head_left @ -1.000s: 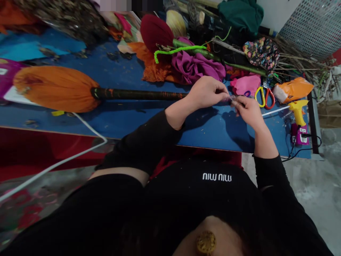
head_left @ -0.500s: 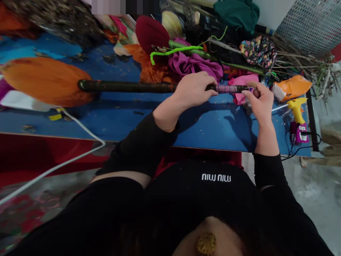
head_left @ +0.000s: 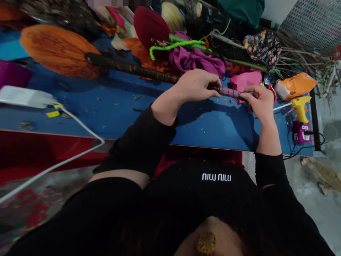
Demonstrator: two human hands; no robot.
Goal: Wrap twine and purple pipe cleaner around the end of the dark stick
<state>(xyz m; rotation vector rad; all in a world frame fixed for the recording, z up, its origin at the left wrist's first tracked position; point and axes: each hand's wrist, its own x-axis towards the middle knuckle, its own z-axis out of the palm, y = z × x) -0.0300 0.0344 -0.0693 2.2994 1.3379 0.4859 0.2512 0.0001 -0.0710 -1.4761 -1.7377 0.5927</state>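
Note:
A long dark stick [head_left: 138, 71] slants over the blue table, with a bulging orange cloth head [head_left: 61, 53] at its far left end. My left hand [head_left: 195, 83] is closed around the stick right of its middle. At the stick's right end, my right hand [head_left: 259, 99] pinches the tip between thumb and fingers. Between my hands shows a band of purple wrapping [head_left: 226, 91]. Below my right hand's fingers lies pink cloth [head_left: 249, 81], partly hidden.
A yellow glue gun [head_left: 301, 108] and a purple power adapter [head_left: 302, 131] sit at the table's right end, near an orange packet [head_left: 295, 85]. Purple cloth [head_left: 197, 60], a maroon bundle [head_left: 150, 26] and twigs crowd the back. A white power strip [head_left: 26, 96] lies left.
The stick has tilted: its orange head has swung up and away from me, while the right end has dipped slightly. Both hands keep their hold.

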